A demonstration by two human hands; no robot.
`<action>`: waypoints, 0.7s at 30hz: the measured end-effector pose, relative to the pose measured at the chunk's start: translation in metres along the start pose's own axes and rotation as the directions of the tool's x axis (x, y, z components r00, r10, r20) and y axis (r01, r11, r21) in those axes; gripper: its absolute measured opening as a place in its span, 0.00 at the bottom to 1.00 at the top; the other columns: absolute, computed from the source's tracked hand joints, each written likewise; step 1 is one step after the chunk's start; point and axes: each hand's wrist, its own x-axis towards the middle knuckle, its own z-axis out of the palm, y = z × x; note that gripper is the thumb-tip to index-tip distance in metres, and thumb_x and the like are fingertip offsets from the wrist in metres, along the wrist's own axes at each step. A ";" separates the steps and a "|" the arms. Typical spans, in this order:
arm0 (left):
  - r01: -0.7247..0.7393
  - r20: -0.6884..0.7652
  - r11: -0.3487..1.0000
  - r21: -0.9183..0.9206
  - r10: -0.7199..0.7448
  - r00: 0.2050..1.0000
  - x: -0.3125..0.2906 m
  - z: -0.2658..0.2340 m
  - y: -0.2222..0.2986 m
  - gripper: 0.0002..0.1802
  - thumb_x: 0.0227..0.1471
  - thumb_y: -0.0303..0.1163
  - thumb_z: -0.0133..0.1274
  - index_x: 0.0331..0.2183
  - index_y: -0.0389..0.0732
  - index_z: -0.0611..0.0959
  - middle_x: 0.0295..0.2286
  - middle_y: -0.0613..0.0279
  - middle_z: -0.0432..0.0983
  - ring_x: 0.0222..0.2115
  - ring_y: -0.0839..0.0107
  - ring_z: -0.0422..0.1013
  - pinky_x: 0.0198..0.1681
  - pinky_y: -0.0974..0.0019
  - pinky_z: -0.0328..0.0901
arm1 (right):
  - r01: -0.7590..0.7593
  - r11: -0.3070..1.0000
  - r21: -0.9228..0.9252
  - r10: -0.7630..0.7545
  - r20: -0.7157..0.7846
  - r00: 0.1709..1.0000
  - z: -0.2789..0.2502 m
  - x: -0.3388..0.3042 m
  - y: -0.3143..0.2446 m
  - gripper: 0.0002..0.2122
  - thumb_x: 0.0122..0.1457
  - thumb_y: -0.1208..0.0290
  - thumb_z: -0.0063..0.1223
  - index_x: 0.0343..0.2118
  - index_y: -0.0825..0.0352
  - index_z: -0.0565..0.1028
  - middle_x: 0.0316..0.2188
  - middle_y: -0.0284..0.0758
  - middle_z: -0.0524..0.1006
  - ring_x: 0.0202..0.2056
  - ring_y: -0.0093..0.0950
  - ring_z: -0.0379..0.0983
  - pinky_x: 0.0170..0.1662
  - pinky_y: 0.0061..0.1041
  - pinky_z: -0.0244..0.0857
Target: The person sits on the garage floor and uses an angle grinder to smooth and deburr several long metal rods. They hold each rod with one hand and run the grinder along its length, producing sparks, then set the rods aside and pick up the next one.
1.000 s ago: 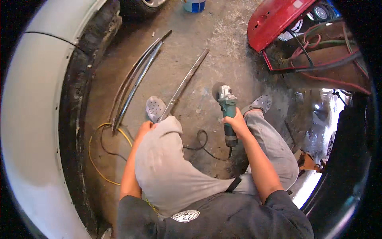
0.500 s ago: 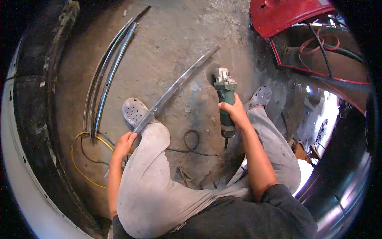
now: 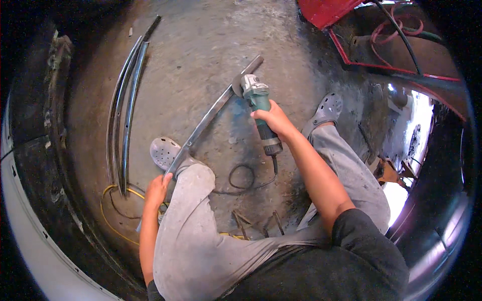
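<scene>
My right hand [image 3: 275, 120] is wrapped round the body of a green and black angle grinder [image 3: 260, 103]. The grinder's disc [image 3: 237, 85] is at the upper part of a long metal strip [image 3: 208, 118], overlapping it in view; I cannot tell how hard it presses. Closed on the strip's lower end is my left hand [image 3: 158, 188], beside my left knee. The strip slants up and to the right across my left shin, its far end out over the floor. A black cord [image 3: 275, 165] runs from the grinder's rear and loops on the floor.
Several curved metal strips [image 3: 131, 95] lie on the concrete floor at the left. Near their lower ends is a yellow cable [image 3: 103, 205]. A red panel [image 3: 321, 12] and a pink hose [image 3: 374, 37] are at the upper right. Thin metal pieces [image 3: 243, 220] lie between my legs.
My right hand has brought the grinder left, from beside the metal strip to its upper part. My left hand keeps its hold on the strip. The whole view has shifted slightly.
</scene>
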 end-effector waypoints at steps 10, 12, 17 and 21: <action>0.035 0.023 0.999 0.035 -0.035 0.999 0.005 0.002 -0.003 0.43 0.63 0.68 0.41 0.38 0.32 0.84 0.39 0.32 0.80 0.43 0.33 0.74 0.46 0.41 0.67 | 0.063 0.997 0.049 -0.054 -0.175 0.983 -0.040 0.053 -0.013 0.28 0.47 0.63 0.69 0.50 0.69 0.71 0.40 0.39 0.78 0.37 0.30 0.75 0.42 0.34 0.71; 0.045 0.032 0.998 0.054 -0.046 0.998 0.006 0.004 -0.003 0.44 0.63 0.69 0.41 0.40 0.32 0.84 0.40 0.32 0.80 0.44 0.33 0.74 0.47 0.41 0.67 | 0.081 0.995 -0.055 -0.088 -0.145 0.985 -0.039 0.051 -0.008 0.29 0.48 0.63 0.68 0.51 0.69 0.70 0.38 0.38 0.77 0.36 0.28 0.75 0.40 0.32 0.71; 0.073 0.032 0.997 0.033 -0.074 0.997 0.006 0.010 -0.013 0.44 0.63 0.69 0.39 0.44 0.33 0.84 0.42 0.33 0.80 0.47 0.34 0.74 0.50 0.41 0.67 | 0.080 0.977 -0.199 -0.076 0.029 0.997 -0.014 0.020 -0.006 0.28 0.48 0.63 0.68 0.51 0.70 0.70 0.37 0.36 0.77 0.36 0.27 0.74 0.42 0.30 0.70; 0.079 0.084 0.995 0.065 -0.085 0.993 0.002 -0.002 0.002 0.44 0.63 0.70 0.38 0.46 0.34 0.83 0.44 0.33 0.79 0.48 0.35 0.73 0.51 0.41 0.66 | 0.059 0.993 -0.102 -0.056 0.027 0.998 -0.024 0.025 -0.015 0.28 0.48 0.64 0.67 0.51 0.68 0.70 0.36 0.36 0.77 0.36 0.28 0.75 0.40 0.31 0.71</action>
